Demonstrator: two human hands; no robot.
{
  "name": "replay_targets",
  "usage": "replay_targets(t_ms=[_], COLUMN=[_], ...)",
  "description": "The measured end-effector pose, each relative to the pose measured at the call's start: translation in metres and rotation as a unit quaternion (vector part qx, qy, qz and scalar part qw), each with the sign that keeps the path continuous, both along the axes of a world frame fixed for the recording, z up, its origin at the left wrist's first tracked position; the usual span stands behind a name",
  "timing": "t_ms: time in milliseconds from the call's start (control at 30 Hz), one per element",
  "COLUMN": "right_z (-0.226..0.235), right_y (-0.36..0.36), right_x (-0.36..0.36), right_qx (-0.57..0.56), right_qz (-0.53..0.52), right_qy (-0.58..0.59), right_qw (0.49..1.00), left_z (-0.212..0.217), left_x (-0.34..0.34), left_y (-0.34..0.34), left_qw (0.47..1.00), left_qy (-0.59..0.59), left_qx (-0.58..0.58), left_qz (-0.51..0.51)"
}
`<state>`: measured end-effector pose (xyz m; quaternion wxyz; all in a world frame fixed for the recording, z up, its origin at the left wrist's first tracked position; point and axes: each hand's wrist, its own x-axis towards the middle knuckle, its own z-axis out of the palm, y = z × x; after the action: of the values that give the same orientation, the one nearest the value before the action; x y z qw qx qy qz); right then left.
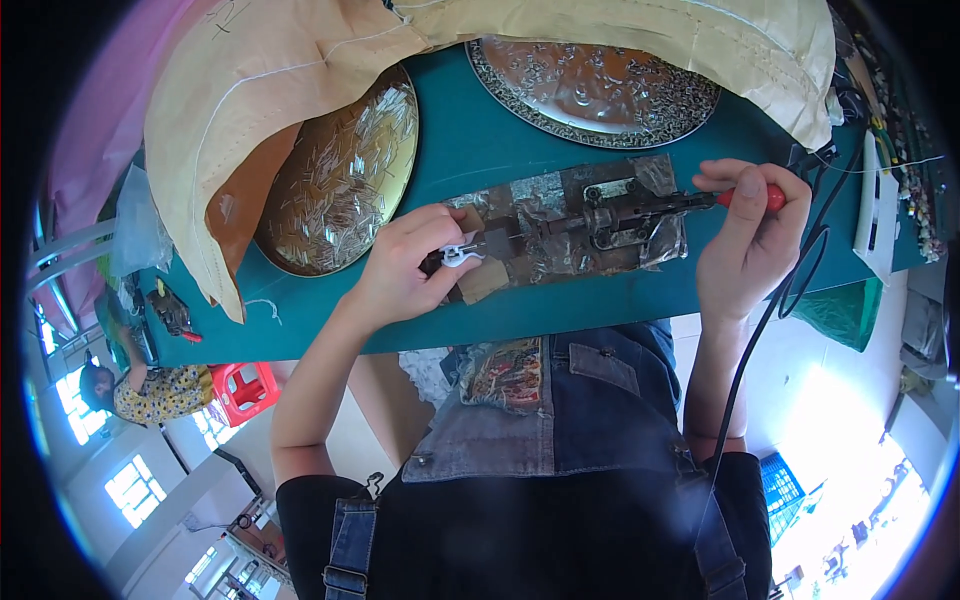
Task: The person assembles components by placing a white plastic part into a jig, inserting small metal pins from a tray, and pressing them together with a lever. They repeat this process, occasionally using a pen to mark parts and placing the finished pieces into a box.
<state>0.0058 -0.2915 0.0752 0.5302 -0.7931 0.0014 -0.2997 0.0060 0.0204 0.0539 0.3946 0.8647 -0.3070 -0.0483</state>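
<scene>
My left hand [408,258] is closed around a small white plastic clip-like piece [459,256] with a dark part beside it, at the left end of a tape-covered board [560,262]. Bolted near the board's right end is a metal push-type toggle clamp [625,212], whose rod points toward the left hand. The clamp's red handle [775,198] is gripped in my right hand [748,240], thumb and fingers wrapped about it. The exact make-up of the piece in my left hand is partly covered by the fingers.
A gold round tray [405,165] of thin clear pieces lies far left, and a second tray [590,138] of small metal parts at the back. Brown paper sacks [270,60] overhang both. A black cable [765,330] runs down the right side. Pliers-like tools [172,312] lie left.
</scene>
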Motion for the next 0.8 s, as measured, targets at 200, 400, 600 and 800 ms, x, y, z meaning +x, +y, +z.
replay_targets(t_ms=[200,400,600,800], right_z=[0.001,0.004,0.002,-0.001], right_y=[0.003,0.002,0.000,-0.004], right_x=[0.000,-0.001,-0.001,-0.008], right_qx=[-0.017,-0.016,-0.002,-0.030], right_qz=[-0.001,-0.013,-0.004,-0.010], right_qy=[-0.006,0.009,0.002,-0.029], right_qw=[1.000,1.000,1.000,0.999], left_z=[-0.001,0.000,-0.004,0.000], left_x=[-0.003,-0.005,-0.008,-0.007], left_y=[0.003,0.001,-0.002,-0.006], left_qw=[1.000,1.000,0.999,0.998], left_qy=[0.004,0.003,-0.019,-0.021], left_qx=[-0.002,-0.011,-0.028,-0.030], left_qz=[0.016,0.022,0.034,0.056])
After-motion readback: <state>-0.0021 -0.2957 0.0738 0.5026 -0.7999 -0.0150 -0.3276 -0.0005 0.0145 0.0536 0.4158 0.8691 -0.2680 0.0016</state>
